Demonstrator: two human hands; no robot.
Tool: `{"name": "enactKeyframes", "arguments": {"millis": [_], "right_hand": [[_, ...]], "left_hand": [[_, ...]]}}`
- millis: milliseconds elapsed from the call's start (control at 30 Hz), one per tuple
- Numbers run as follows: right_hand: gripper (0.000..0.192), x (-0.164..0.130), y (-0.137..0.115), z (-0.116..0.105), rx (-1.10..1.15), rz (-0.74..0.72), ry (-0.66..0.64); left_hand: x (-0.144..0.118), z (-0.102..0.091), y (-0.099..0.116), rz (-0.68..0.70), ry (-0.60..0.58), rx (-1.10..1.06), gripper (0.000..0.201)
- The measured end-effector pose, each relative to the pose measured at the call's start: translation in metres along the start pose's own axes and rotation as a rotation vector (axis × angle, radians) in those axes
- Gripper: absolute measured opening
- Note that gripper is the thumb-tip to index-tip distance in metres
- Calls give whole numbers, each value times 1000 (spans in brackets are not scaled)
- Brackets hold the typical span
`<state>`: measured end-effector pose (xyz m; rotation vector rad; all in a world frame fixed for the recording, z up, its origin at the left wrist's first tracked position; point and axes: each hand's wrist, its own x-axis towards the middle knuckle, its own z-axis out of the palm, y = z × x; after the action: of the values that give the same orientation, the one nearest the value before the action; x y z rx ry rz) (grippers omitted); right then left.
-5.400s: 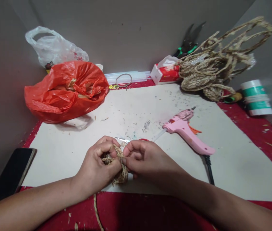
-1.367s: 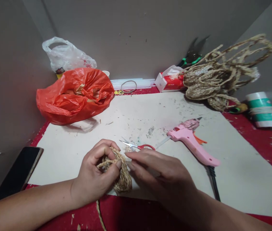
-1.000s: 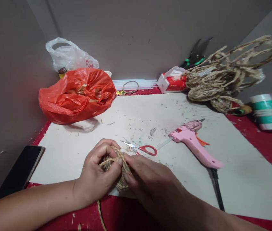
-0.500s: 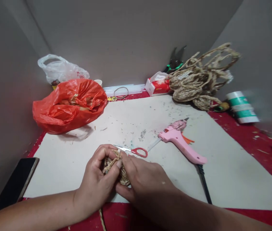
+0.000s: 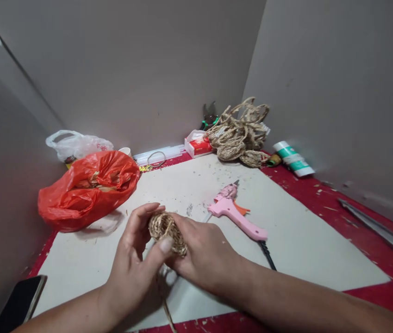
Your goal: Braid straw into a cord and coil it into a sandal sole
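Note:
A small rounded piece of coiled, braided straw rope [image 5: 176,238] with a hollow opening at its top is held between both hands above the board. My right hand [image 5: 206,252] grips it from the right, fingers wrapped behind and below. My left hand [image 5: 130,261] cups its left side, the thumb pressed on its front and the fingers curved round its far edge. A loose straw strand [image 5: 167,312] hangs down below the hands. The nearest tool is a pink glue gun [image 5: 240,217], lying just beyond my right hand with a glue stick in its rear.
A white board [image 5: 307,249] covers the red tabletop [image 5: 366,296]. Around it lie a red plastic bag [image 5: 67,201], a phone [image 5: 19,305], glue sticks [image 5: 173,151], a tissue box [image 5: 198,145], a heap of straw rope [image 5: 238,136], a green-white roll [image 5: 294,159] and large scissors [image 5: 380,226].
The view has shifted, bringing large scissors in at right. My hands have turned the coiled piece so its hollow shows, and the left fingers have loosened. The small red-handled scissors no longer show.

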<state>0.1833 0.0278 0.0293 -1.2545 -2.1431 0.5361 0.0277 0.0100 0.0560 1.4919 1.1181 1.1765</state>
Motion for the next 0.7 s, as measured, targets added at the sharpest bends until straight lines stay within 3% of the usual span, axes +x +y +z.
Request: {"name": "enactKeyframes", "arguments": {"millis": [200,433,700], "right_hand": [[41,4,4,2,223,-3,171],[41,5,10,8,242,4,197],[33,3,14,13,213,-36,188]], "left_hand": [[16,-12,-19,43,144,-128,28],[24,5,-29,65,77,-78,20],[21,6,-31,24,47,-30,25]]}}
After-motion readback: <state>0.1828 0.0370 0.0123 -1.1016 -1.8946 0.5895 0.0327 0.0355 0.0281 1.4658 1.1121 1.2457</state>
